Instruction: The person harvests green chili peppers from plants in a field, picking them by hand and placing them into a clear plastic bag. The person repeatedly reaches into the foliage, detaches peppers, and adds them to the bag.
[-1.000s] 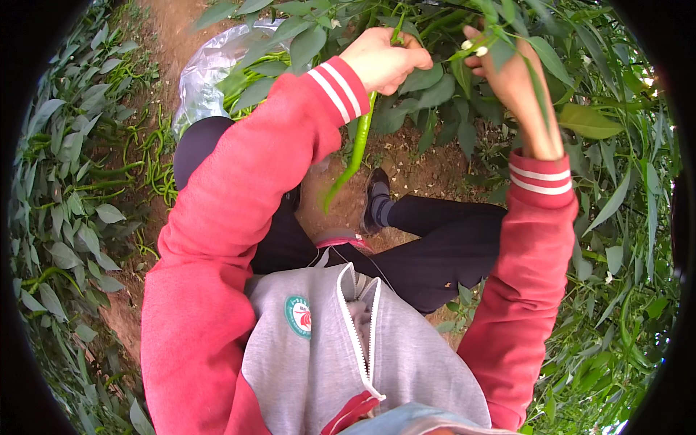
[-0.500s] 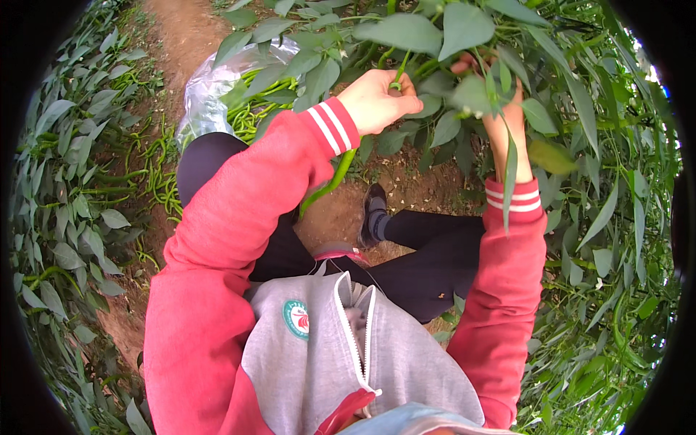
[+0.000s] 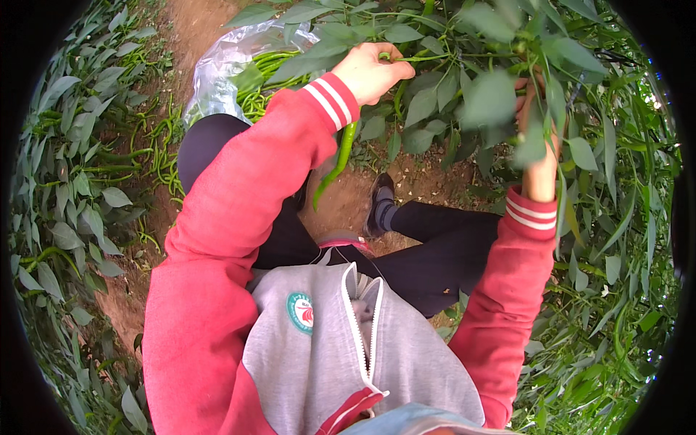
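Red sleeves point(image 3: 225, 196) with 2 white stripes at each cuff reach up and away from me into the leaves of a pepper plant point(image 3: 428, 94). From my end of the link I watch 2 bare hands. On the left hand point(image 3: 373, 71), the fingers are curled in and the thumb is nearly against them, with a slim green stem pinched in the narrow gap. A long green pepper point(image 3: 339, 163) is gripped by that hand: its upper part is hidden behind the wrist, and its lower length hangs below the cuff, over the soil. The right hand point(image 3: 531, 103) is in among the foliage, and blurred leaves cover so much of it that I cannot tell how far its fingers are open or whether they have hold of anything.

Just beyond the left knee point(image 3: 212, 141) I have a clear plastic bag point(image 3: 212, 72), its mouth open, filled with green peppers and with a broad leaf point(image 3: 249, 81) lying at its edge. More peppers point(image 3: 165, 156) lie loose on the ground to the left of it. Between the legs in black trousers point(image 3: 435, 254) I see bare brown soil point(image 3: 337, 210) and 1 dark shoe point(image 3: 380, 206). Grey jacket cloth point(image 3: 420, 348) fills the near side, its white zip partly open.
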`<state>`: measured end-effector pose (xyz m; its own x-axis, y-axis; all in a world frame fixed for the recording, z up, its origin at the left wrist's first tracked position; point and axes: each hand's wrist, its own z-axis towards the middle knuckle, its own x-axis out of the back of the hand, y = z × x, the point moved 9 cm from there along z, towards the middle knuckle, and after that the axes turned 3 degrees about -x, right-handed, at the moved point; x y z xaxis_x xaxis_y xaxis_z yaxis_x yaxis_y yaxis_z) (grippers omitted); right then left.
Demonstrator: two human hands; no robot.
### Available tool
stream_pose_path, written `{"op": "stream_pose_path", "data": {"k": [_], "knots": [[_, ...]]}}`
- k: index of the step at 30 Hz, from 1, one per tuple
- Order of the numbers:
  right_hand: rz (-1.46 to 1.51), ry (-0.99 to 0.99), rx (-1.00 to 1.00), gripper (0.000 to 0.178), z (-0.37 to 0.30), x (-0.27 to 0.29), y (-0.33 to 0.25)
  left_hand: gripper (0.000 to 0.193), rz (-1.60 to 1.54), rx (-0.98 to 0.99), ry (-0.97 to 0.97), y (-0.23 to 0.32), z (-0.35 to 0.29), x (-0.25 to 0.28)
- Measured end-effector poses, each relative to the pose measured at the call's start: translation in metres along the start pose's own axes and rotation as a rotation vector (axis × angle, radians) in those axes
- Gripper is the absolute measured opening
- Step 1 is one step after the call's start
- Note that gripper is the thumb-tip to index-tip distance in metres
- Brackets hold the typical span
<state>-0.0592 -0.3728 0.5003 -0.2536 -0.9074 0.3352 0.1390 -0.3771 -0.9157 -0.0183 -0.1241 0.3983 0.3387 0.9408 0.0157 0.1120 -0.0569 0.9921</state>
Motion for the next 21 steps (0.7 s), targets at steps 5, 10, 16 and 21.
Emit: {"op": "stream_pose_path", "data": {"k": [5, 10, 16, 21], "knots": [[-0.583, 0.175, 0.258, 0.023, -0.040, -0.014, -0.053, 0.034, 0.394, -0.056, -0.360, -0.013, -0.005, -0.055], [-0.636, 0.063, 0.375, 0.016, -0.094, -0.069, -0.059, 0.046, 0.786, -0.342, -0.408, -0.012, 0.004, -0.101], [-0.625, -0.126, 0.328, 0.026, -0.043, -0.101, 0.044, 0.046, 0.912, -0.586, -0.038, 0.001, 0.074, -0.033], [-0.407, 0.051, 0.158, 0.033, 0.058, -0.106, 0.131, 0.045, 0.964, -0.743, 0.099, 0.002, 0.081, -0.021]]}}
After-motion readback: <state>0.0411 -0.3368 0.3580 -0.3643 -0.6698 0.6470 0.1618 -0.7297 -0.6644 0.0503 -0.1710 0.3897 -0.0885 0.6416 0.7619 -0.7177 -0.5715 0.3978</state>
